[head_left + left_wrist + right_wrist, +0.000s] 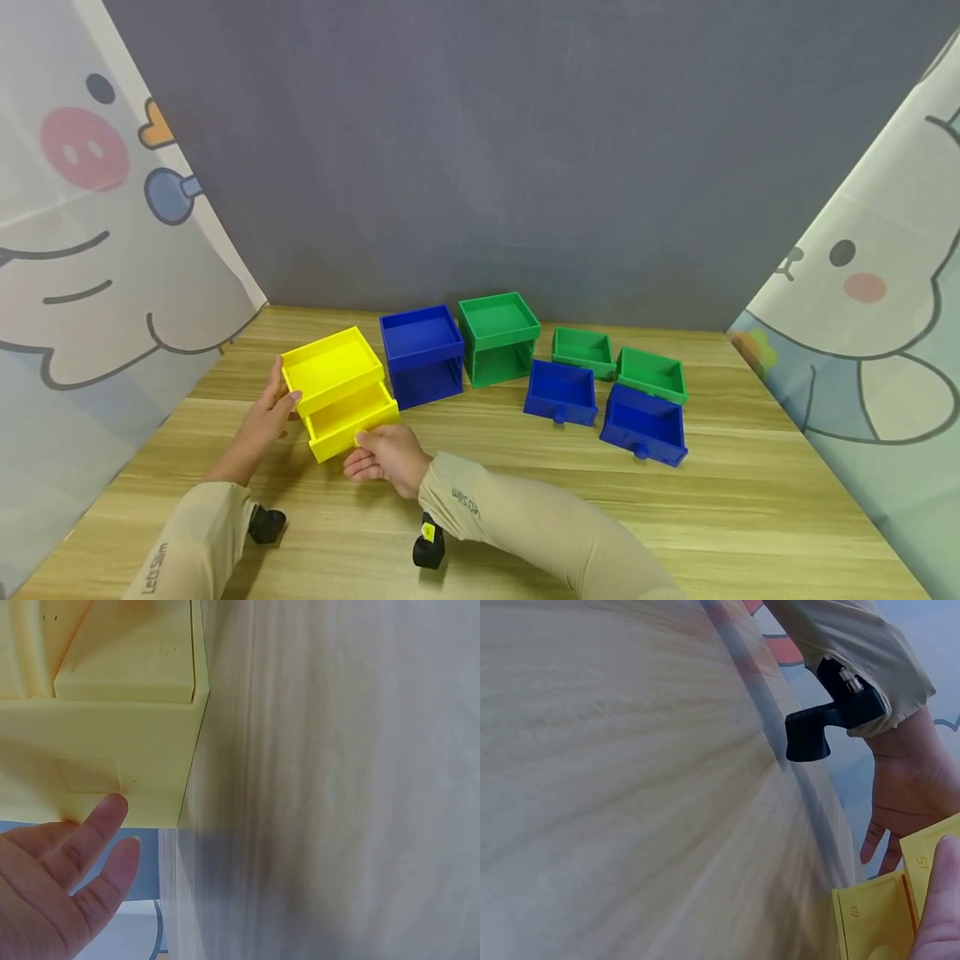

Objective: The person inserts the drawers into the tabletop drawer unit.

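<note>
A small yellow cabinet (330,360) stands at the left of the table with its upper drawer (351,415) pulled partway out. My right hand (393,457) pinches the knob at the front of that drawer. In the right wrist view the right thumb (943,892) lies against the upper drawer's front, and a lower yellow drawer front (874,915) sits beside it. My left hand (268,408) rests against the cabinet's left side, thumb toward the front and fingers toward the back. Its lower fingers are extended and loose in the left wrist view; the other fingers are partly hidden.
A blue cabinet (422,335) and a green cabinet (498,321) without drawers stand right of the yellow one. Farther right lie two blue drawers (562,385) and two green drawers (651,372). A grey wall (480,150) closes off the back.
</note>
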Demonstrator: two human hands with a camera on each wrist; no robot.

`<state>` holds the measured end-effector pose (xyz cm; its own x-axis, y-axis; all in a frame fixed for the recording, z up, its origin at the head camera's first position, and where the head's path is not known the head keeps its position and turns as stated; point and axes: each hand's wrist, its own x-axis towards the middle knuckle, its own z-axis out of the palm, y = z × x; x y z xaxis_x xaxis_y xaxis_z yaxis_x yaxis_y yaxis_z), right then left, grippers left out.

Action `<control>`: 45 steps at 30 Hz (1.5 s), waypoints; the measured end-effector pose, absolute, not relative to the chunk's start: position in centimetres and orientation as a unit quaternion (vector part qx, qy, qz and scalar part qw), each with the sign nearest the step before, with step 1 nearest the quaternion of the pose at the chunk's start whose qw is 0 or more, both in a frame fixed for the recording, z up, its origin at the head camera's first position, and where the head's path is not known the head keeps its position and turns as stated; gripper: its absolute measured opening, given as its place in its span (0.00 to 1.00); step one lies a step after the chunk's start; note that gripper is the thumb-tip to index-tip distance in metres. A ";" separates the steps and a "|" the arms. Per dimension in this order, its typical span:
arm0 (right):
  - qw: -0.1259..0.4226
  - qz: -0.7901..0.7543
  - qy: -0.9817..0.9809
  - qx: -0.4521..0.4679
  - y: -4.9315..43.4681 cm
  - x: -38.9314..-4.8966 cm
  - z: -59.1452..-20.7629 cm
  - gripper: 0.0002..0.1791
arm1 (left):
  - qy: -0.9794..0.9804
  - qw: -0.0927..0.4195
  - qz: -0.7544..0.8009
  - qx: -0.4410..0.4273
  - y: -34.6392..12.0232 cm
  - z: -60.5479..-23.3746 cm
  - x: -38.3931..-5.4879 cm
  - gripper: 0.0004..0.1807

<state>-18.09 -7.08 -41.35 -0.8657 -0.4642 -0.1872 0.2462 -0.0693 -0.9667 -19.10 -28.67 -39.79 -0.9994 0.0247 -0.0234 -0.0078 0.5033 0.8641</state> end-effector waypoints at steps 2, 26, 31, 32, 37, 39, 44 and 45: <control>0.242 -0.726 0.638 -0.086 -7.1 -18.2 -41.3 0.13 | 0.868 0.019 0.496 0.001 -28.7 -39.8 -19.1 0.38; 0.258 -0.718 0.642 -0.075 -7.7 -20.1 -41.0 0.13 | 0.868 0.016 0.496 -0.011 -28.1 -39.4 -19.0 0.38; 0.249 -0.721 0.642 -0.071 -8.2 -20.0 -40.7 0.12 | 0.867 0.015 0.499 -0.021 -28.2 -39.3 -18.9 0.38; 0.247 -0.722 0.642 -0.072 -8.3 -20.0 -40.7 0.12 | 0.867 0.015 0.498 -0.023 -28.2 -39.3 -18.8 0.38; 0.240 -0.724 0.643 -0.066 -8.8 -20.2 -40.7 0.12 | 0.868 0.012 0.495 -0.020 -28.3 -39.3 -18.7 0.38; 0.239 -0.725 0.642 -0.062 -8.9 -20.4 -40.7 0.12 | 0.868 0.012 0.496 -0.019 -28.3 -39.3 -18.7 0.37; 0.235 -0.731 0.639 -0.054 -9.3 -20.6 -40.8 0.11 | 0.867 0.012 0.498 -0.021 -28.3 -39.3 -18.7 0.37; 0.234 -0.732 0.638 -0.052 -9.3 -20.6 -40.8 0.10 | 0.867 0.013 0.498 -0.021 -28.3 -39.3 -18.8 0.37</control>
